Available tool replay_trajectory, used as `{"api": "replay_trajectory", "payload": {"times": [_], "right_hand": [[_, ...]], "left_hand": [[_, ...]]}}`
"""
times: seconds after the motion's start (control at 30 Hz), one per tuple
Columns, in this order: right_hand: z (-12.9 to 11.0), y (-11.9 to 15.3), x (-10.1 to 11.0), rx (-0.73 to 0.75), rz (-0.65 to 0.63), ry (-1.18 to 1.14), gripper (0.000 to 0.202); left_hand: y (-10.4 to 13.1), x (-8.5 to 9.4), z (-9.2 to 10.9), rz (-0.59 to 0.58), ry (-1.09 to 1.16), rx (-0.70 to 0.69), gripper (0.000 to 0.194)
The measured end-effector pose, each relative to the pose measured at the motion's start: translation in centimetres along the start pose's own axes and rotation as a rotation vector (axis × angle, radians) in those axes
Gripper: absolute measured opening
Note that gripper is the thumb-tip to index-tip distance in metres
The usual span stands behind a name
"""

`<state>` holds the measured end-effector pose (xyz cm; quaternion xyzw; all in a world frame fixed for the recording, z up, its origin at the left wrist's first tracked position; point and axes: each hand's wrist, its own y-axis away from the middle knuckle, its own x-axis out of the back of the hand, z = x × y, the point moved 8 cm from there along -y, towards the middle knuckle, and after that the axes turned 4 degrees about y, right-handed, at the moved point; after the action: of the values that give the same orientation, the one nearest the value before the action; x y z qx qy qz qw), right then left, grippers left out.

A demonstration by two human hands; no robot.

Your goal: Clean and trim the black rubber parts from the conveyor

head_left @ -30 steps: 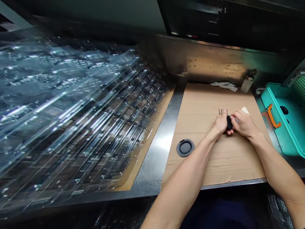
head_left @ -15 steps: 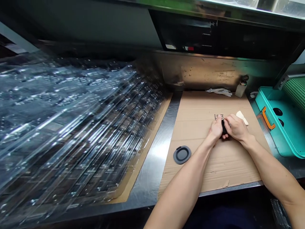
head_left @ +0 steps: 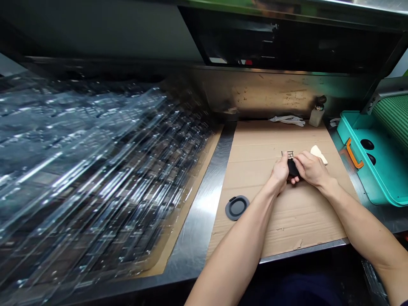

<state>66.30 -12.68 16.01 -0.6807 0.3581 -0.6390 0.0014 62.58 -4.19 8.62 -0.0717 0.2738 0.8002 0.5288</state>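
Observation:
My left hand [head_left: 280, 172] and my right hand [head_left: 310, 168] meet over the cardboard sheet [head_left: 287, 212] and both grip a small black part [head_left: 292, 168] between their fingers. Most of that part is hidden by the fingers. A round dark grey rubber cap [head_left: 236, 207] lies flat on the cardboard, apart from my hands, near my left forearm. A small cream-coloured piece [head_left: 318, 154] lies on the cardboard just beyond my right hand.
A tall leaning stack of clear plastic trays [head_left: 89, 178] fills the left side of the steel bench. A teal bin [head_left: 376, 163] with an orange handle holds dark parts at the right. A small bottle [head_left: 316, 113] and a white cloth [head_left: 287, 120] sit by the back wall.
The view has shifted, so hands and cap appear a little further left. Both hands stay closed together on the small black part.

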Motion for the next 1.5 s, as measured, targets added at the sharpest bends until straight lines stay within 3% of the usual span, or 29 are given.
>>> {"api": "replay_trajectory", "payload": {"times": [0.1,0.27,0.43,0.73,0.9,1.13,1.33,1.5], "right_hand": [[1.3,-0.1,0.6,-0.08,0.061,-0.17,0.024],[5.2,0.0,-0.4,-0.407,0.062,-0.455,0.027],[5.1,0.1,-1.3,-0.472,0.011,-0.576,0.032],[3.9,-0.6,0.0,-0.372,-0.007,-0.51,0.027],[2.3,-0.9,0.8,-0.225,-0.024,-0.329,0.022],[0.9,-1.0,0.7,-0.001,-0.07,-0.103,0.021],[1.0,-0.7,0.3,0.043,-0.167,0.01,0.025],[0.7,-0.6,0.1,0.061,-0.176,-0.02,0.028]], "left_hand": [[0.3,0.0,0.3,-0.036,0.126,0.129,0.06],[0.7,0.1,0.5,-0.08,0.353,0.356,0.059],[0.8,0.0,0.6,-0.092,0.443,0.411,0.054],[0.6,0.0,0.7,-0.07,0.399,0.376,0.055],[0.5,-0.7,0.4,-0.021,0.186,0.274,0.057],[0.4,-0.5,0.0,0.119,-0.179,0.009,0.077],[0.9,-0.6,0.0,0.122,-0.349,-0.033,0.083],[1.3,-0.7,0.2,0.145,-0.376,-0.052,0.079]]}}
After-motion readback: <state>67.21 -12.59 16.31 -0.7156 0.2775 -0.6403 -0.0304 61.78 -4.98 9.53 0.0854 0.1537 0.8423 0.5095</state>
